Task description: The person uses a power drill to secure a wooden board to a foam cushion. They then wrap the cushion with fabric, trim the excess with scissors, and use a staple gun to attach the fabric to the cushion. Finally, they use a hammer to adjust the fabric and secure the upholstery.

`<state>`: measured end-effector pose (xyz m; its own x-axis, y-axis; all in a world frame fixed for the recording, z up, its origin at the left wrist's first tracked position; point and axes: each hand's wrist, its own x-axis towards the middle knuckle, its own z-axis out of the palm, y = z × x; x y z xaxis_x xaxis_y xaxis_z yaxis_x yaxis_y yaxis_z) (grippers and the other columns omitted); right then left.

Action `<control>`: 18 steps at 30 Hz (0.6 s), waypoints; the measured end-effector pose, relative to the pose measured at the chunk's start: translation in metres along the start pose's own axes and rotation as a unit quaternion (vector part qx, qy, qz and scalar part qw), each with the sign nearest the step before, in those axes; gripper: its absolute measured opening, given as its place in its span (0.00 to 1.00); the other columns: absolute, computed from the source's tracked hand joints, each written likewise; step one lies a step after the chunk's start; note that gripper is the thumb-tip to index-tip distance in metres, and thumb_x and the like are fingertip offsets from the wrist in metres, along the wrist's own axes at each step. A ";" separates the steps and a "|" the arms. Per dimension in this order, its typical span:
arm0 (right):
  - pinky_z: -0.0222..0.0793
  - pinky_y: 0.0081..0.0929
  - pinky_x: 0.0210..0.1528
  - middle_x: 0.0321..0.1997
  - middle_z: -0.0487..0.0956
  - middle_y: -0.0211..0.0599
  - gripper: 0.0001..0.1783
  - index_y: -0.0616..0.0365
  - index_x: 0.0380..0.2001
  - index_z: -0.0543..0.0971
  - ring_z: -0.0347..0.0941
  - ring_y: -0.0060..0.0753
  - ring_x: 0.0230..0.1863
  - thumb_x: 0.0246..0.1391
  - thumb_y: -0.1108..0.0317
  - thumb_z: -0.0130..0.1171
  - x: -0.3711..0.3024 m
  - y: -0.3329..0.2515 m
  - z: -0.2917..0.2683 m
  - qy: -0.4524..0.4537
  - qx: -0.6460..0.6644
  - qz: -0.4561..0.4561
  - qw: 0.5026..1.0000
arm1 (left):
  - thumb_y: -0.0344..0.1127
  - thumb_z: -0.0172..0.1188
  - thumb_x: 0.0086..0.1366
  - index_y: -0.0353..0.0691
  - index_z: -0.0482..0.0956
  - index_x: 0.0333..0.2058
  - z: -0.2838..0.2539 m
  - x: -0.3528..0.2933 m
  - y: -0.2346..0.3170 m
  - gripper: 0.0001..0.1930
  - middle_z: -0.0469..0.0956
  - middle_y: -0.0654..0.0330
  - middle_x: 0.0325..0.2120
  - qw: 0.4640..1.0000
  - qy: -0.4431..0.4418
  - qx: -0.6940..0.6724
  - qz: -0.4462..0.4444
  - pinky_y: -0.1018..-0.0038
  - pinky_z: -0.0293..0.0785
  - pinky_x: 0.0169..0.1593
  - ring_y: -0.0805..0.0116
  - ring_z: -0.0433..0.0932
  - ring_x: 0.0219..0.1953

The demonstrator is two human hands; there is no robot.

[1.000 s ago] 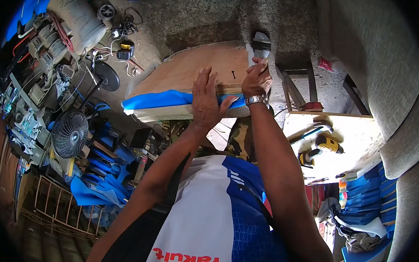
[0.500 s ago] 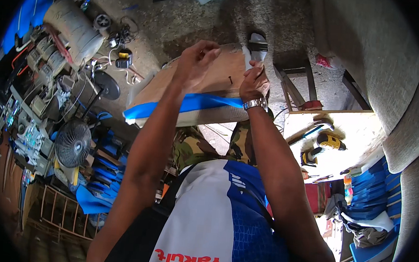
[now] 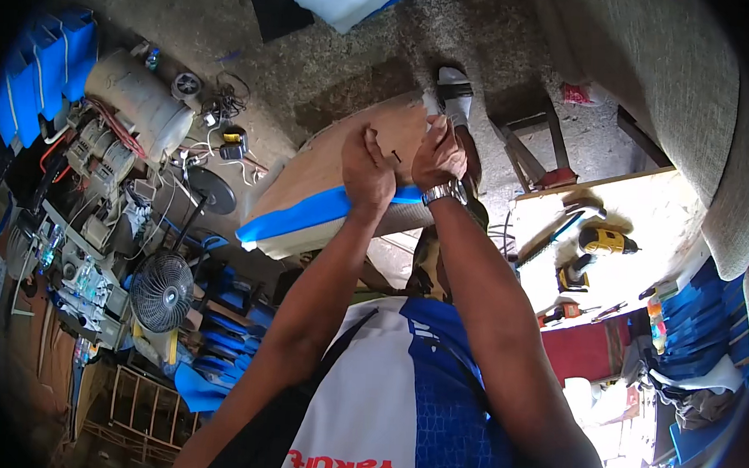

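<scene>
A brown, board-like panel (image 3: 310,161) lies across in front of me, with a bright blue fabric strip (image 3: 294,215) along its near side. My left hand (image 3: 367,172) is over the panel's middle, its fingers bent and drawn together; anything between them is hidden. At the panel's right end is my right hand (image 3: 440,159), a metal watch on its wrist. Its fingertips are pinched together near the corner, and what they grip is too small to make out. Between the hands a small dark screw or nail (image 3: 396,156) shows against the brown surface.
To the right, a pale work table (image 3: 617,197) bears a yellow-black power drill (image 3: 606,241) and a hammer (image 3: 584,206). A standing fan (image 3: 162,290), a tank (image 3: 146,108) and cluttered machinery fill the left. Grey upholstery (image 3: 659,63) curves along the far right.
My left hand has come toward me and to the right, nearer my right hand. The right hand has shifted slightly left and toward me. The view has turned a little.
</scene>
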<state>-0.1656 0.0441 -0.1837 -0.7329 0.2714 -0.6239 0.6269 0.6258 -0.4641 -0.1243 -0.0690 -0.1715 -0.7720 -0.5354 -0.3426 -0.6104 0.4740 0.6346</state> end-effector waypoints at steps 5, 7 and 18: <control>0.75 0.51 0.49 0.42 0.84 0.54 0.30 0.57 0.44 0.84 0.80 0.62 0.44 0.69 0.46 0.38 -0.003 -0.001 -0.006 -0.017 0.015 0.017 1.000 | 0.39 0.52 0.72 0.36 0.76 0.50 -0.019 -0.048 0.010 0.15 0.79 0.48 0.44 0.985 0.081 0.150 0.036 0.50 0.66 0.56 0.49 0.77 0.47; 0.75 0.50 0.46 0.39 0.85 0.51 0.29 0.55 0.42 0.84 0.80 0.60 0.42 0.70 0.47 0.37 -0.003 0.003 -0.003 -0.012 0.009 -0.022 1.000 | 0.42 0.53 0.70 0.39 0.77 0.50 -0.012 -0.048 0.017 0.16 0.80 0.51 0.43 0.979 0.101 0.177 0.011 0.50 0.65 0.56 0.50 0.77 0.46; 0.71 0.46 0.38 0.22 0.80 0.37 0.30 0.56 0.43 0.82 0.80 0.47 0.31 0.70 0.46 0.35 0.007 0.003 0.006 -0.016 0.006 -0.082 0.996 | 0.45 0.50 0.72 0.44 0.80 0.40 -0.022 -0.022 0.031 0.14 0.83 0.55 0.35 0.964 -0.110 0.210 -0.123 0.53 0.67 0.53 0.51 0.79 0.44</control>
<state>-0.1675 0.0439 -0.1933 -0.8174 0.1420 -0.5583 0.5020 0.6511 -0.5693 -0.1227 -0.0575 -0.1291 -0.5856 -0.5284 -0.6147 -0.7620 0.6175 0.1951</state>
